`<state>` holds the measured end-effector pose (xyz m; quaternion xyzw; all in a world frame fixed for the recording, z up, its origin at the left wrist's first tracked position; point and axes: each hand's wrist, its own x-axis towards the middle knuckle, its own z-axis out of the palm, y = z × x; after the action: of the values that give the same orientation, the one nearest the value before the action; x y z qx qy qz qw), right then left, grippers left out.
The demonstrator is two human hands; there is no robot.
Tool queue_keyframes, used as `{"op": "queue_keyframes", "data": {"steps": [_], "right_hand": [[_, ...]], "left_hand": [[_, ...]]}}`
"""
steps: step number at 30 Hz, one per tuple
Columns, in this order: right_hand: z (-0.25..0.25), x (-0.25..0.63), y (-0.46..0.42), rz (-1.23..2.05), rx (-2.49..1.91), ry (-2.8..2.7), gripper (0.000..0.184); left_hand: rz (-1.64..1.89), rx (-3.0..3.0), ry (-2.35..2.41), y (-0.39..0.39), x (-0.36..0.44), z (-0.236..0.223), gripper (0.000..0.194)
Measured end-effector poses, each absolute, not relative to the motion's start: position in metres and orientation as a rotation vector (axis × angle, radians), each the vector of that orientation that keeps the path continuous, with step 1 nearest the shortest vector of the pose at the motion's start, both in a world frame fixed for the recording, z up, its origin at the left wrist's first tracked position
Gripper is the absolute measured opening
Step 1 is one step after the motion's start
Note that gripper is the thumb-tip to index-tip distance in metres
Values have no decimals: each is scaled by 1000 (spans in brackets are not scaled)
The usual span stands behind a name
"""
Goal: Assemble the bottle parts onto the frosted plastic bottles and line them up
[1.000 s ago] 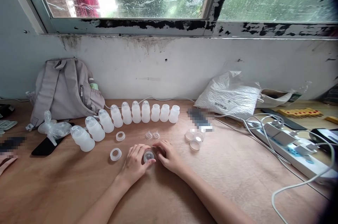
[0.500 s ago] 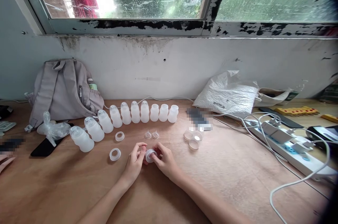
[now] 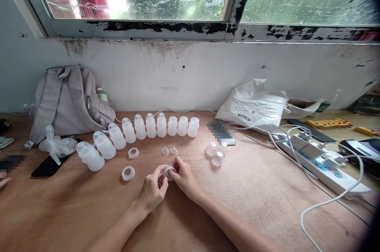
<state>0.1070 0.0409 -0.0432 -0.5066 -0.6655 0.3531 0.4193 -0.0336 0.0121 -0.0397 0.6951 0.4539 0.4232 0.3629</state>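
Observation:
Between my hands, just above the table, is a translucent white bottle collar ring (image 3: 170, 172), probably with a teat in it, though fingers cover part of it. My right hand (image 3: 184, 178) pinches its right side with thumb and fingers. Curled fingers of my left hand (image 3: 152, 188) grip the left edge. Beyond the hands, two clear silicone teats (image 3: 169, 150) stand side by side. To the left lie two more collar rings, a nearer ring (image 3: 128, 173) and a farther ring (image 3: 133, 153). Three clear round caps (image 3: 216, 159) lie to the right.
A curved row of frosted baby bottles (image 3: 104, 146) runs behind, several with domed caps, three open-topped at the right end (image 3: 193, 127). Left are a backpack (image 3: 69, 101) and a dark phone (image 3: 46, 168). Right are a plastic mailer bag (image 3: 252, 105), a power strip (image 3: 323, 168) and looping cables.
My left hand has turned, its fingers curling closer around the collar ring. My right fingers have shifted on the ring. The whole view has moved slightly.

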Motion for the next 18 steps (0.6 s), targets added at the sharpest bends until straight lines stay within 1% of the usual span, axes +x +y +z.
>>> {"op": "queue_keyframes", "data": {"steps": [5, 8, 12, 14, 18], "right_hand": [[-46, 106, 43, 876, -1256, -1654, 15], [-46, 106, 43, 866, -1239, -1642, 13], [-46, 108, 43, 862, -1225, -1586, 9], [-46, 107, 43, 849, -1231, -1583, 10], [-46, 103, 43, 788, -1229, -1650, 14]], "left_hand": [[1027, 1787, 1168, 10, -32, -38, 27], [1032, 1660, 1153, 12, -31, -38, 27], [1093, 1319, 1144, 20, -29, -39, 36], [1105, 1192, 1106, 24, -30, -39, 41], [1095, 1148, 1048, 26, -32, -38, 40]]}}
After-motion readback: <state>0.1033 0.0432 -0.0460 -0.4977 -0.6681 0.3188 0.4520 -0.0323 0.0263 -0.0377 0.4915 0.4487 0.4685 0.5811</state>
